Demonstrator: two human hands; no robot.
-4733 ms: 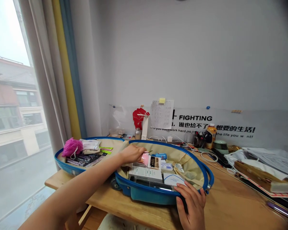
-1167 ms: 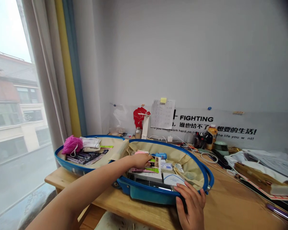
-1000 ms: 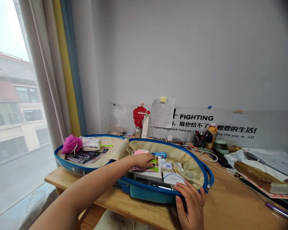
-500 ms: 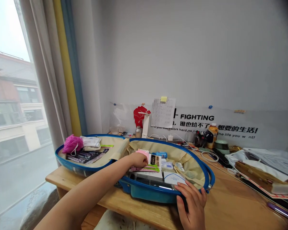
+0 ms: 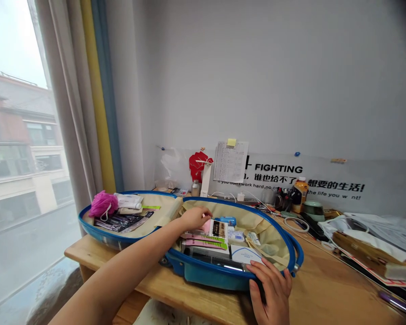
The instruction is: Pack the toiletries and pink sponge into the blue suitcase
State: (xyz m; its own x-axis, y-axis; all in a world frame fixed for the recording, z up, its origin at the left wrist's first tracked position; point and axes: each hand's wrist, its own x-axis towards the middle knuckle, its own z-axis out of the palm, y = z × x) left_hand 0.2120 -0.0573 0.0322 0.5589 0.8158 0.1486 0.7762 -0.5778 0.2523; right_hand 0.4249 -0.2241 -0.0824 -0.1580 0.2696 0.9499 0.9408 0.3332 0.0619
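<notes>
Packets [image 5: 203, 244] border left hand [image 5: 194, 218], grip unclear; right hand [image 5: 274, 286], fingers apart, touches the suitcase [image 5: 216, 277].

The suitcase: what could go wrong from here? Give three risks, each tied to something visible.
The puff sits at the edge of the suitcase and might tumble out if tilted. The packets lie loose near the left hand, which could nudge them askew. The right hand rests on the suitcase's near edge, so closing the halves might pinch its fingers.
</notes>
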